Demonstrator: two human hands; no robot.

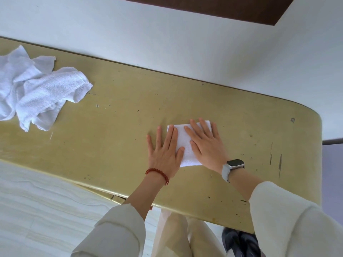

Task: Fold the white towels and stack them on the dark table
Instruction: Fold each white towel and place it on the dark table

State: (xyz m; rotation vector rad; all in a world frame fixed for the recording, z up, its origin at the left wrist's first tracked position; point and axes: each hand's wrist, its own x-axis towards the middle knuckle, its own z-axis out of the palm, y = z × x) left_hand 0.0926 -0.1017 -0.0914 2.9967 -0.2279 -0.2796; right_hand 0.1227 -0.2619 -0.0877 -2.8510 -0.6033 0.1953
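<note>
Both hands lie flat with straight fingers on 1 small folded white towel (185,145) on the table (111,127). The left hand (164,153) presses its left edge, the right hand (206,145) its right side. A pile of unfolded white towels (35,91) sits far to the left of the left hand.

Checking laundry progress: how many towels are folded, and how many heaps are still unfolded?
Folded towel, flat under both hands: 1
Crumpled heap of white towels, number in it unclear: 1
Total: 2

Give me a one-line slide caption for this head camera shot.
Both hands press flat on a folded towel; unfolded towels wait aside.
</note>
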